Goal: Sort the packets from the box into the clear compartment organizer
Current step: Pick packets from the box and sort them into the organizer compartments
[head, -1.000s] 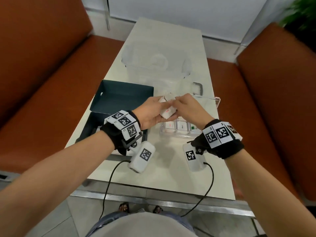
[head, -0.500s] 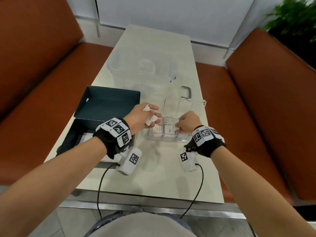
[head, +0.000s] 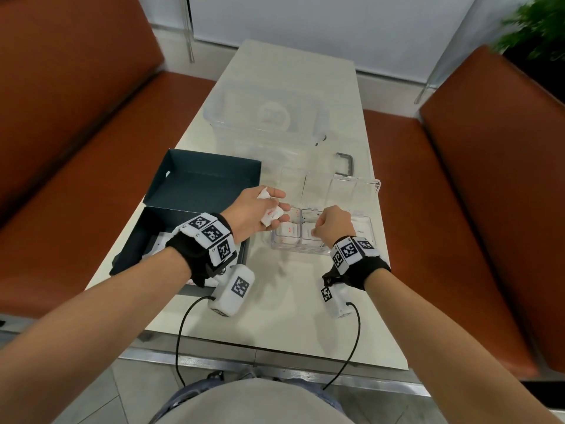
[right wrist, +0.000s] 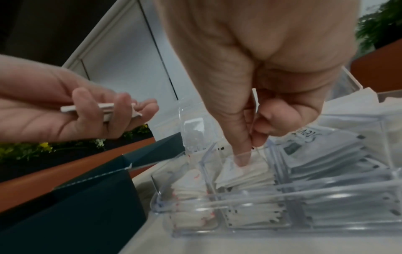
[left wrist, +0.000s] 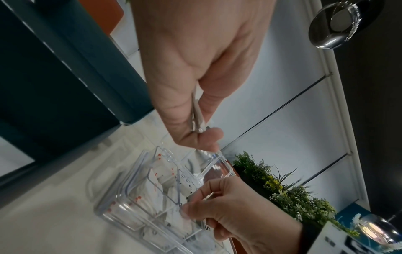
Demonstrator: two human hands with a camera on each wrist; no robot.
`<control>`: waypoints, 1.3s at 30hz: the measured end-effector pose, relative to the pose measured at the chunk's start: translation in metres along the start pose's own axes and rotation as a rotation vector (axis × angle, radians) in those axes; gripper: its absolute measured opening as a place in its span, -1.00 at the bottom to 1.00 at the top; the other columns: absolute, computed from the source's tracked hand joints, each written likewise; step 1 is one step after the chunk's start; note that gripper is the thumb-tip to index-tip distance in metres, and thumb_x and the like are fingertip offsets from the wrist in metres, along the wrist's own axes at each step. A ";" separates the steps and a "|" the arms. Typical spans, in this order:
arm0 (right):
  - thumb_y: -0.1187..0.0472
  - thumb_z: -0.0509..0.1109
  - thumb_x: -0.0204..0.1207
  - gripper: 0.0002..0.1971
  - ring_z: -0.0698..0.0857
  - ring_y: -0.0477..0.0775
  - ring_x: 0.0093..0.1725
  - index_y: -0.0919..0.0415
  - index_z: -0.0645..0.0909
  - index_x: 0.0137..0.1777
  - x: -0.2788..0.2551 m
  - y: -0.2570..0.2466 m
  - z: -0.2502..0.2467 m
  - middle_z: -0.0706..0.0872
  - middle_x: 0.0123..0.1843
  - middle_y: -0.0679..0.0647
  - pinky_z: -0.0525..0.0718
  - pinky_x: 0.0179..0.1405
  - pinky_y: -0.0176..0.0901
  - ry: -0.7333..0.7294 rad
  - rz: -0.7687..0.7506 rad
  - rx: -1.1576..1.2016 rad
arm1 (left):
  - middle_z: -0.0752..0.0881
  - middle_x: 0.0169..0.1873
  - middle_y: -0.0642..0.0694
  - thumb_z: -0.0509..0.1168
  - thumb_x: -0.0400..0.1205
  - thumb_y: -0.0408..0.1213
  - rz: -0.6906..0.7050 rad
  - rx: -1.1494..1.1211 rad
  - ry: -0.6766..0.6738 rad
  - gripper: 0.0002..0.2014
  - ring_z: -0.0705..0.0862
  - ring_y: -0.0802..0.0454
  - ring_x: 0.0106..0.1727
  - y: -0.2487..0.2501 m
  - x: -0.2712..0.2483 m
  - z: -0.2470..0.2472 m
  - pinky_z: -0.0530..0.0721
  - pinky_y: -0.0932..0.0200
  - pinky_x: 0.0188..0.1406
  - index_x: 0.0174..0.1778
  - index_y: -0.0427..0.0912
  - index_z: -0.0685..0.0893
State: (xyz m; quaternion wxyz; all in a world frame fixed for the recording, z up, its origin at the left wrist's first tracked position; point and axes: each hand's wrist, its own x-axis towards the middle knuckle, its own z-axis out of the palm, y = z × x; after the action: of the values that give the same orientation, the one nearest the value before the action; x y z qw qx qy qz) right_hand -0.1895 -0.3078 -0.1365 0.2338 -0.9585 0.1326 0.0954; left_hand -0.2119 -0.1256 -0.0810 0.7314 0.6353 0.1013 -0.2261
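Holding a small stack of white packets [head: 270, 213] between thumb and curled fingers, the left hand [head: 253, 214] hovers just left of the clear compartment organizer [head: 324, 231], above the gap between it and the dark teal box [head: 171, 237]. Red print shows on the top packet of that stack; the right wrist view shows the stack edge-on across the fingers.

Over the organizer's middle compartment, the right hand [head: 331, 226] has its fingers bunched downward, thumb and fingertips pinching the top edge of a single white packet [right wrist: 253, 120] that stands upright in that compartment. The compartment to the left of the middle one holds packets with red markings [head: 289, 231]; the middle one holds packets with black markings [right wrist: 243, 173]; the one to the right holds a leaning row of packets with dark print [right wrist: 326, 159]. The organizer's clear lid [head: 339, 191] stands open behind it.

Left of the organizer, the teal box lies open with its lid [head: 208, 179] tilted up behind, and white packets [head: 160, 243] remain inside. Beyond the organizer sits a large clear plastic container [head: 269, 117] on the same white table [head: 275, 325]. Brown upholstered benches [head: 76, 133] flank the table, and a green plant [head: 535, 26] stands far to the right of the organizer.
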 end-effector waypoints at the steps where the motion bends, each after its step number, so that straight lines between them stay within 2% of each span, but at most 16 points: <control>1: 0.37 0.43 0.46 -0.88 0.73 0.25 0.01 0.36 0.69 -0.02 0.000 0.000 0.002 0.75 -0.02 0.26 0.75 0.02 0.05 -0.002 -0.009 -0.054 | 0.68 0.11 -0.36 0.15 0.76 -0.45 -0.007 -0.019 0.002 -0.74 0.73 -0.13 -0.13 0.000 0.001 0.000 0.65 0.25 -0.44 0.35 -0.36 0.54; 4: 0.38 0.31 0.49 -0.82 0.71 0.24 0.05 0.30 0.68 0.04 -0.002 -0.001 0.004 0.71 0.06 0.22 0.74 0.05 0.05 -0.012 -0.014 -0.157 | 0.70 0.10 -0.35 0.20 0.76 -0.32 -0.049 -0.122 -0.013 -0.73 0.74 -0.11 -0.16 0.002 0.002 0.002 0.71 0.22 -0.39 0.34 -0.33 0.55; 6: 0.37 0.33 0.49 -0.81 0.71 0.24 0.06 0.29 0.68 0.07 -0.004 -0.001 0.001 0.69 0.09 0.21 0.74 0.05 0.04 -0.033 -0.004 -0.170 | 0.70 0.14 -0.38 0.19 0.75 -0.30 -0.087 -0.218 -0.036 -0.70 0.76 -0.14 -0.11 0.003 0.003 0.002 0.75 0.16 -0.27 0.36 -0.34 0.55; 9: 0.30 0.41 0.50 -0.86 0.73 0.22 -0.02 0.29 0.69 0.03 -0.004 -0.002 -0.010 0.71 0.05 0.19 0.71 -0.05 -0.03 -0.001 -0.021 -0.100 | 0.64 0.27 -0.46 0.08 0.74 -0.41 -0.109 -0.300 -0.073 -0.66 0.72 -0.26 0.12 0.003 0.004 0.000 0.71 -0.01 0.10 0.42 -0.38 0.50; 11: 0.24 0.43 0.52 -0.87 0.72 0.15 -0.12 0.28 0.71 -0.02 -0.007 -0.006 -0.021 0.73 -0.01 0.17 0.66 -0.14 -0.12 0.081 -0.108 0.033 | 0.61 0.30 -0.50 -0.01 0.69 -0.57 -0.102 -0.297 -0.102 -0.60 0.69 -0.31 0.21 0.002 0.006 0.000 0.69 -0.07 0.17 0.43 -0.40 0.46; 14: 0.10 0.41 0.55 -0.83 0.64 -0.02 -0.28 0.21 0.73 -0.06 -0.020 -0.017 -0.037 0.71 -0.19 0.03 0.56 -0.26 -0.26 0.120 -0.247 0.220 | 0.62 0.27 -0.48 -0.01 0.65 -0.70 -0.061 -0.217 -0.137 -0.56 0.73 -0.28 0.16 0.001 0.009 0.002 0.76 -0.02 0.05 0.43 -0.35 0.44; 16: 0.05 0.42 0.54 -0.83 0.67 -0.06 -0.39 0.14 0.72 -0.07 -0.029 -0.025 -0.043 0.72 -0.28 -0.03 0.61 -0.44 -0.29 0.028 -0.240 0.384 | 0.65 0.23 -0.41 0.09 0.66 -0.70 -0.019 -0.155 -0.127 -0.58 0.75 -0.18 0.07 -0.002 0.011 0.005 0.79 0.05 -0.02 0.40 -0.29 0.49; 18: 0.10 0.50 0.48 -0.84 0.72 -0.06 -0.43 0.18 0.71 -0.05 -0.034 -0.028 -0.045 0.77 -0.29 0.04 0.66 -0.51 -0.29 -0.065 -0.190 0.524 | 0.65 0.22 -0.33 0.20 0.64 -0.67 0.030 -0.101 -0.090 -0.61 0.72 -0.12 0.07 -0.005 0.014 0.006 0.77 0.06 0.05 0.34 -0.25 0.56; 20: 0.27 0.55 0.42 -0.84 0.75 -0.07 -0.43 0.25 0.70 -0.03 -0.035 -0.027 -0.047 0.79 -0.29 0.13 0.70 -0.48 -0.27 -0.091 -0.155 0.619 | 0.65 0.22 -0.29 0.30 0.60 -0.65 0.063 -0.086 -0.064 -0.63 0.70 -0.11 0.10 -0.007 0.016 0.007 0.76 0.07 0.07 0.28 -0.23 0.59; 22: 0.37 0.55 0.40 -0.87 0.74 -0.08 -0.44 0.27 0.69 -0.08 -0.034 -0.024 -0.049 0.78 -0.29 0.16 0.71 -0.46 -0.29 -0.078 -0.132 0.688 | 0.68 0.20 -0.28 0.36 0.57 -0.63 0.075 -0.102 -0.060 -0.65 0.73 -0.11 0.08 -0.009 0.017 0.006 0.80 0.10 -0.03 0.22 -0.23 0.62; 25: 0.41 0.52 0.43 -0.89 0.71 -0.06 -0.45 0.33 0.70 -0.06 -0.032 -0.018 -0.051 0.77 -0.27 0.22 0.69 -0.47 -0.29 -0.047 -0.089 0.761 | 0.77 0.07 -0.25 0.32 0.61 -0.62 0.062 -0.161 -0.090 -0.71 0.78 -0.13 0.02 -0.010 0.018 0.003 0.82 0.05 -0.12 0.21 -0.29 0.63; 28: 0.42 0.51 0.45 -0.88 0.72 0.02 -0.43 0.40 0.71 -0.03 -0.031 -0.014 -0.051 0.77 -0.24 0.29 0.71 -0.45 -0.26 -0.025 -0.053 0.813 | 0.83 -0.10 -0.18 0.30 0.61 -0.65 0.077 -0.189 -0.093 -0.70 0.83 -0.07 -0.07 -0.010 0.017 0.002 0.81 0.10 -0.18 0.22 -0.34 0.61; 34: 0.45 0.51 0.44 -0.84 0.73 0.07 -0.41 0.44 0.71 0.00 -0.032 -0.016 -0.048 0.76 -0.25 0.29 0.77 -0.38 -0.22 -0.040 -0.022 0.892 | 0.78 0.08 -0.27 0.36 0.58 -0.60 0.119 -0.190 -0.060 -0.68 0.81 -0.09 -0.04 -0.014 0.014 0.007 0.79 0.15 -0.24 0.24 -0.33 0.60; 39: 0.45 0.51 0.44 -0.84 0.75 0.08 -0.41 0.44 0.71 0.00 -0.034 -0.020 -0.045 0.77 -0.24 0.31 0.81 -0.30 -0.14 -0.031 -0.036 0.880 | 0.78 0.08 -0.27 0.38 0.57 -0.60 0.129 -0.161 -0.055 -0.66 0.80 -0.09 -0.04 -0.015 0.015 0.007 0.78 0.16 -0.25 0.25 -0.33 0.60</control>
State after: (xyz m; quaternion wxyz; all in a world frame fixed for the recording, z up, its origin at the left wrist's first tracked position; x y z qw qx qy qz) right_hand -0.2101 -0.3049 -0.0810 0.6234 -0.7682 0.1405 0.0401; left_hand -0.2066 -0.1368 -0.0996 0.7957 0.5731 0.0580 -0.1871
